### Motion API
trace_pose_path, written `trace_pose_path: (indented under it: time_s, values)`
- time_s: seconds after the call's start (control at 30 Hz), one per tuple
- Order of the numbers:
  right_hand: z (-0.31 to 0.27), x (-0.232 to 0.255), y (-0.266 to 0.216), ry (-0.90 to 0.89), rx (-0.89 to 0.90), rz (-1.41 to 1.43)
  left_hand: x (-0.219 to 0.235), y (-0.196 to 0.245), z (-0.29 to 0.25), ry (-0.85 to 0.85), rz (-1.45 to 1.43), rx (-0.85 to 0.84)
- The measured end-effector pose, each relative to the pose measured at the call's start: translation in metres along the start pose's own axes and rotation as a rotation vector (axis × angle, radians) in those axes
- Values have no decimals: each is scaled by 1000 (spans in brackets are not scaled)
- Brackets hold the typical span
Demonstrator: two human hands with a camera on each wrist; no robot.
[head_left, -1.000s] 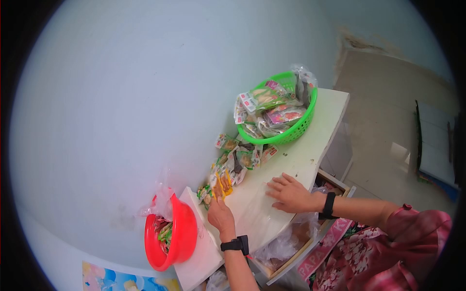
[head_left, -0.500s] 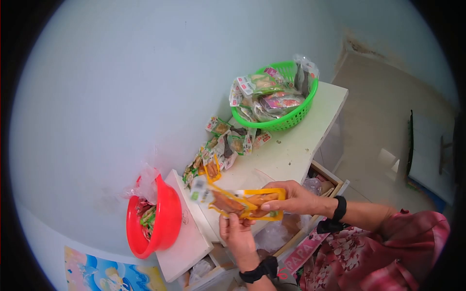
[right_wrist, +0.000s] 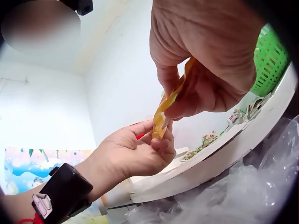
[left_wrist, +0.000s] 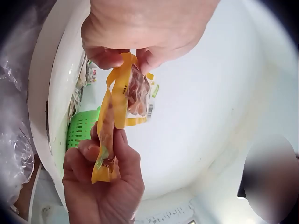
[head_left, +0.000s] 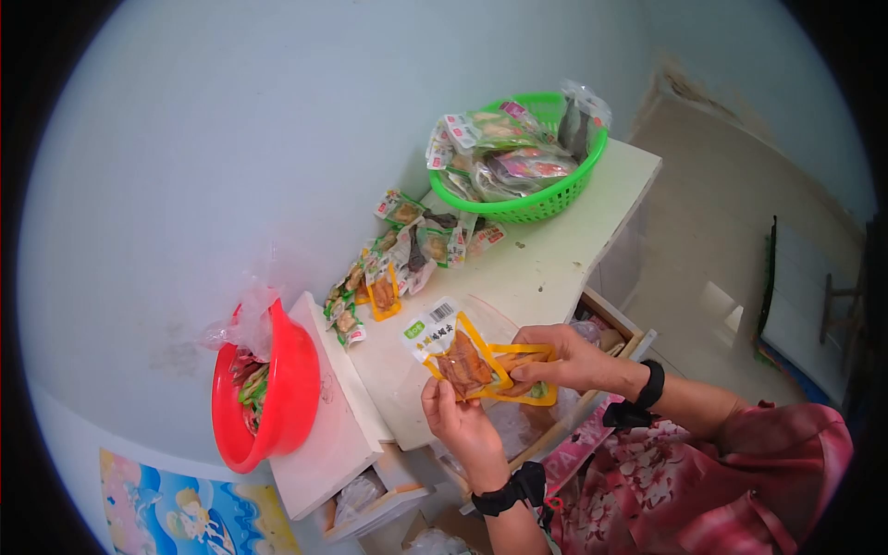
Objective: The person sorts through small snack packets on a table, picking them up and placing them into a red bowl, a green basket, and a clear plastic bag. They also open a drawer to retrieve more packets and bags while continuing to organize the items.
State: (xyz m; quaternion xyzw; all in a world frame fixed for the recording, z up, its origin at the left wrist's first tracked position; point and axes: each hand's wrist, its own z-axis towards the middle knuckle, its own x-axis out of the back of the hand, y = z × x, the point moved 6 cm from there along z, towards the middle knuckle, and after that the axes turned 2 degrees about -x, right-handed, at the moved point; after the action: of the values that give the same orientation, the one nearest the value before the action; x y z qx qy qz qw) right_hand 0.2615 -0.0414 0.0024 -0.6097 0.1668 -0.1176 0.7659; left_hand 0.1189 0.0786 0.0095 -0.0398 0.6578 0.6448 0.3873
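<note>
My left hand (head_left: 467,435) pinches the lower edge of a yellow-edged clear packet (head_left: 464,363) with brown food inside and a white printed top. Beside it my right hand (head_left: 575,359) grips a second yellow-edged packet (head_left: 538,393), which partly overlaps behind the first. The left wrist view shows the left hand (left_wrist: 149,28) above and the right hand (left_wrist: 105,186) below, with both packets between them. In the right wrist view the right hand (right_wrist: 205,56) holds a packet (right_wrist: 161,122) edge-on, and the left hand's fingers touch its lower end.
A green basket (head_left: 546,202) full of packets stands at the table's (head_left: 601,213) far end. Small packets (head_left: 407,245) lie piled along the wall. At the left is a red basin (head_left: 301,398) with packets and a plastic bag. An open drawer (head_left: 592,398) holds plastic bags.
Both hands have come together over the table's near edge, now holding yellow-edged packets. Since half a second ago the left packet has turned its front up. The camera view has shifted.
</note>
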Motion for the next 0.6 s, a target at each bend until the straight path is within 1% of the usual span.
trace_pose_path:
  time_s: [0.03,0.13,0.2,0.23,0.33,0.43,0.47,0.53,0.6]
  values:
    - [-2,3,1,4,-8,-11,-1,-2,1,-10,16,-21]
    - [-8,5,-6,50,-97,71,-5,-17,4,3,100,-8]
    - [-8,12,-8,111,-97,87,-11,-16,9,77,101,-39]
    - [-9,18,-9,145,-95,96,-17,-14,13,110,101,-54]
    - [-18,45,-10,336,-111,141,-35,-9,24,202,95,-73]
    - [-29,78,5,516,-78,195,-42,-24,42,72,241,11]
    - [-32,81,10,561,-68,319,-46,-33,48,44,256,38]
    - [-39,85,9,601,-58,394,-60,-50,59,-15,285,90]
    - [-44,89,10,623,-30,436,-76,-57,63,-133,362,61]
